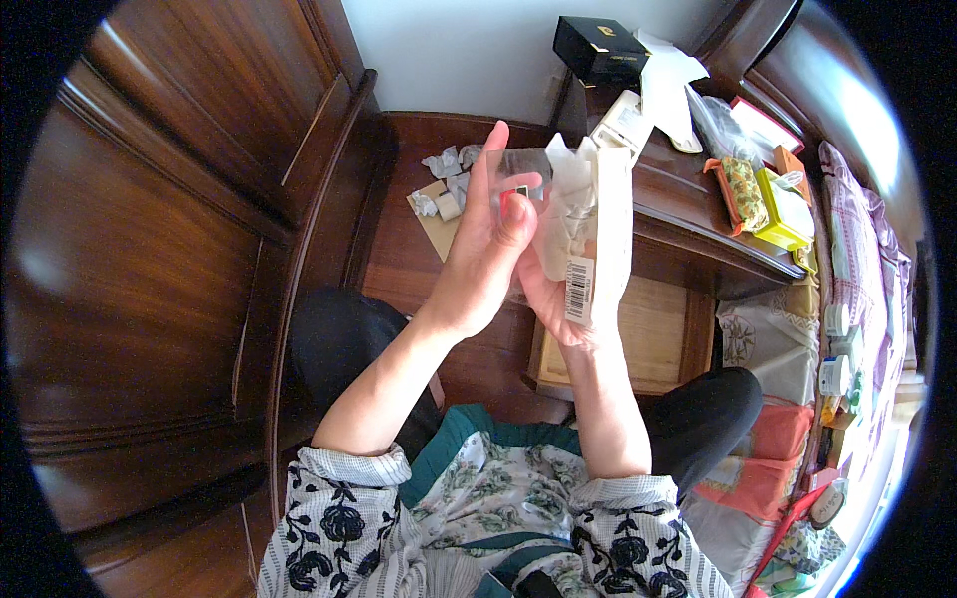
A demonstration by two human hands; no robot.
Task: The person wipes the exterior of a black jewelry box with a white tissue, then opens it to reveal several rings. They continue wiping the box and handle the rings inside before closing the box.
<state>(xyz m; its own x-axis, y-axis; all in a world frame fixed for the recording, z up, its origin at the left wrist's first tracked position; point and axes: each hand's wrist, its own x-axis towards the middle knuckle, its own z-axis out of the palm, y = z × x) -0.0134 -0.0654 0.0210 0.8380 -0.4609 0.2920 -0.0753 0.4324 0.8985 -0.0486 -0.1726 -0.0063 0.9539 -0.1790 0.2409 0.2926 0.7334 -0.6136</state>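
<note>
My left hand (478, 261) grips a clear plastic piece (516, 161), with the thumb laid across it. A small red and black patch shows beside the thumb tip, too small to identify. In my right hand (549, 303) is a white box (614, 202), tilted on its side, with a barcode label (579, 288) facing me. Crumpled white wrapping (572, 209) sticks out between the box and the plastic piece. Parts of the right fingers are hidden behind these things. Both hands are close together above an open wooden drawer (650, 329).
Crumpled paper (445, 163) and a tan card (434, 228) lie on the floor. A cabinet top (673, 187) at right bears a black box (598, 48), a white device (624, 123), a patterned pouch (740, 196) and a yellow box (781, 213). Wooden panelling (172, 261) stands at left.
</note>
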